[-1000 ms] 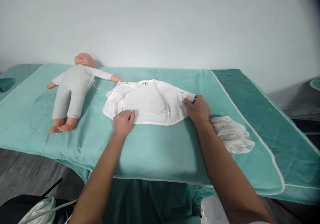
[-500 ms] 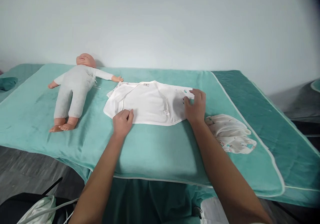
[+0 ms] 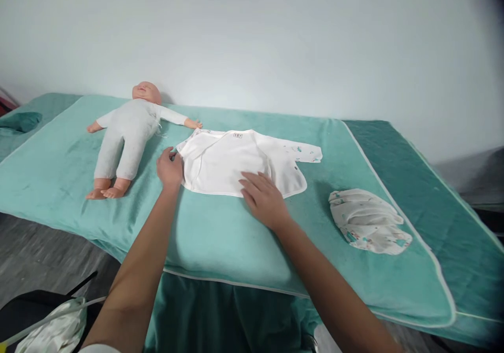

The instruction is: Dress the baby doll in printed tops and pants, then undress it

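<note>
A white baby shirt (image 3: 224, 164) lies spread on the green cover, its right sleeve stretched out and printed with small coloured figures. At the shirt's left edge, my left hand (image 3: 170, 168) has curled fingers, thumb and forefinger pinched at the side by the left sleeve. My right hand (image 3: 262, 198) rests on the lower front of the shirt, fingers extended and holding nothing. To the left, a baby doll (image 3: 128, 132) in a white body lies on its back, arms out. One doll hand reaches close to the shirt's left shoulder.
A bunched white printed cloth (image 3: 370, 221) lies on the right part of the green cover (image 3: 244, 242). Behind the bed rises a pale wall (image 3: 252, 43). A black chair (image 3: 31, 311) with a crumpled cloth on it stands at the lower left.
My left hand has moved left to the shirt's side edge. My right hand has left the right sleeve and come to the lower front, its fingers now extended. The view has shifted slightly.
</note>
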The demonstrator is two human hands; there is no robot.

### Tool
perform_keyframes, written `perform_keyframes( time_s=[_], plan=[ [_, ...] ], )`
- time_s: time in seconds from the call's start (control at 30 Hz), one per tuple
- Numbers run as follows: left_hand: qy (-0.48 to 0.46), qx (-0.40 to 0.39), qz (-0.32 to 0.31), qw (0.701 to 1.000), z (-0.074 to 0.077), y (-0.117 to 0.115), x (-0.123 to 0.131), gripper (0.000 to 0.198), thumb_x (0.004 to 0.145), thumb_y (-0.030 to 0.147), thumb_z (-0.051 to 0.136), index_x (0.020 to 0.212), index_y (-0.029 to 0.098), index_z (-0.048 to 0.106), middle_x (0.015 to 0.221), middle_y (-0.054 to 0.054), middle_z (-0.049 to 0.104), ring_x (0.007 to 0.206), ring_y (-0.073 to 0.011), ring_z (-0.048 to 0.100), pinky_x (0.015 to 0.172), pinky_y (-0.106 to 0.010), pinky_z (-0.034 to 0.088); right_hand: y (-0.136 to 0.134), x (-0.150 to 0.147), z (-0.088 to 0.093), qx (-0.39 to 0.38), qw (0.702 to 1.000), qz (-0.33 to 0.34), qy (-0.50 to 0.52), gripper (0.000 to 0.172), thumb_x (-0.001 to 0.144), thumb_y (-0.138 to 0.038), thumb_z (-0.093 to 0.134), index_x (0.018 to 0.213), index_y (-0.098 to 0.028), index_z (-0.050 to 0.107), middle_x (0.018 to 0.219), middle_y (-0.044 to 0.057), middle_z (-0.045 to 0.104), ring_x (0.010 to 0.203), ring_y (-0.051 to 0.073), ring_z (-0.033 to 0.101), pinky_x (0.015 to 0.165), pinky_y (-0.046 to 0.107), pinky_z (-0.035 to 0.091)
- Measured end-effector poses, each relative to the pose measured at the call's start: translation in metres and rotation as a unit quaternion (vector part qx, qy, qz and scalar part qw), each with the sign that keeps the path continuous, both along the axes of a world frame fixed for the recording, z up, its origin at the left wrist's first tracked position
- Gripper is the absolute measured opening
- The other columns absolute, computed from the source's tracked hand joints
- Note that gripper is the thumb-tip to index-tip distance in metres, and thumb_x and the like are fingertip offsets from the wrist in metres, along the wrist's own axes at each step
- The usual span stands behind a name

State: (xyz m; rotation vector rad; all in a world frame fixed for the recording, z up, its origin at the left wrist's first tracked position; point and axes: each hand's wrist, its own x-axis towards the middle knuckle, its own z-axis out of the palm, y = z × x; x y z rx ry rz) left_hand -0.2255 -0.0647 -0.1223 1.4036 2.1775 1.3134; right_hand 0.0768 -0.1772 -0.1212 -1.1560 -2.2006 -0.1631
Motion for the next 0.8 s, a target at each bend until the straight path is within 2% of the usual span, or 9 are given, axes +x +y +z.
perform_keyframes(
  time_s=[0.13,0.2,0.27,0.33,0.4,0.53,0.6,0.67,0.8],
  plan=[
    [-0.032,-0.01,-0.012,0.999,0.0,0.02,0.0,0.04,0.085,0.039,0.067,0.124,0.027,0.071,0.1,-0.001,0.075,0.095,-0.0209,0.067,0.092,-0.035,0.051,0.004,-0.035,0.003,-0.043,0.999,0.028,-0.017,0.027,0.105,-0.024,0.052,0.126,-0.017,0.066,0.14,0.009,0.064,0.126,0.024,0.062,0.121,0.049,0.04],
    [-0.044,0.0,-0.05,0.998,-0.001,0.026,-0.002,0.032,0.084,0.035,0.069,0.114,0.026,0.075,0.09,0.0,0.073,0.087,-0.0186,0.066,0.087,-0.032,0.051,0.007,-0.053,0.005,-0.069,0.997,0.032,-0.019,0.029,0.104,-0.025,0.053,0.129,-0.016,0.065,0.142,0.01,0.063,0.127,0.024,0.06,0.123,0.05,0.038],
    [-0.045,0.046,-0.077,0.995,-0.003,0.03,-0.006,0.023,0.083,0.028,0.067,0.102,0.022,0.078,0.084,0.0,0.07,0.083,-0.0174,0.064,0.086,-0.03,0.052,0.01,-0.07,0.006,-0.089,0.995,0.04,-0.023,0.032,0.104,-0.026,0.053,0.132,-0.016,0.065,0.144,0.011,0.061,0.13,0.025,0.058,0.124,0.051,0.036],
    [-0.041,0.115,-0.061,0.991,-0.005,0.031,-0.011,0.023,0.086,0.021,0.059,0.1,0.018,0.077,0.092,-0.003,0.07,0.089,-0.0176,0.064,0.091,-0.031,0.053,0.01,-0.083,0.007,-0.103,0.993,0.055,-0.03,0.034,0.105,-0.028,0.053,0.135,-0.016,0.063,0.146,0.012,0.059,0.133,0.026,0.056,0.124,0.051,0.035],
    [-0.033,0.175,-0.02,0.984,-0.007,0.032,-0.015,0.031,0.09,0.016,0.05,0.11,0.016,0.074,0.11,-0.008,0.067,0.105,-0.0187,0.064,0.102,-0.032,0.05,0.01,-0.09,0.008,-0.112,0.991,0.069,-0.038,0.037,0.106,-0.031,0.052,0.138,-0.015,0.062,0.149,0.012,0.057,0.137,0.026,0.053,0.124,0.05,0.035],
    [0.009,0.224,-0.002,0.975,-0.007,0.031,-0.017,0.04,0.094,0.016,0.049,0.131,0.019,0.063,0.14,-0.014,0.056,0.135,-0.0232,0.052,0.121,-0.04,0.039,0.01,-0.09,0.009,-0.134,0.984,0.092,-0.07,0.044,0.108,-0.038,0.048,0.144,-0.015,0.058,0.158,0.012,0.048,0.148,0.026,0.043,0.125,0.049,0.035],
    [0.042,0.227,-0.02,0.973,-0.005,0.028,-0.013,0.036,0.096,0.018,0.05,0.129,0.02,0.064,0.139,-0.013,0.059,0.134,-0.0241,0.052,0.12,-0.043,0.04,0.011,-0.089,0.01,-0.148,0.98,0.1,-0.083,0.05,0.109,-0.043,0.045,0.149,-0.014,0.054,0.162,0.011,0.043,0.152,0.025,0.038,0.127,0.049,0.032],
    [0.077,0.231,-0.049,0.969,-0.003,0.022,-0.007,0.03,0.098,0.02,0.048,0.122,0.02,0.066,0.129,-0.011,0.065,0.125,-0.0236,0.057,0.114,-0.042,0.044,0.013,-0.088,0.009,-0.165,0.979,0.086,-0.079,0.056,0.109,-0.048,0.042,0.153,-0.014,0.05,0.164,0.011,0.038,0.154,0.024,0.034,0.128,0.048,0.03],
    [0.183,0.225,-0.164,0.943,0.003,0.0,0.009,0.026,0.099,0.018,0.045,0.11,0.02,0.069,0.111,-0.009,0.073,0.11,-0.0238,0.064,0.1,-0.041,0.047,0.024,-0.09,0.006,-0.206,0.977,-0.009,-0.054,0.064,0.111,-0.05,0.029,0.158,-0.009,0.042,0.167,0.013,0.031,0.157,0.025,0.029,0.13,0.048,0.026]
  ],
)
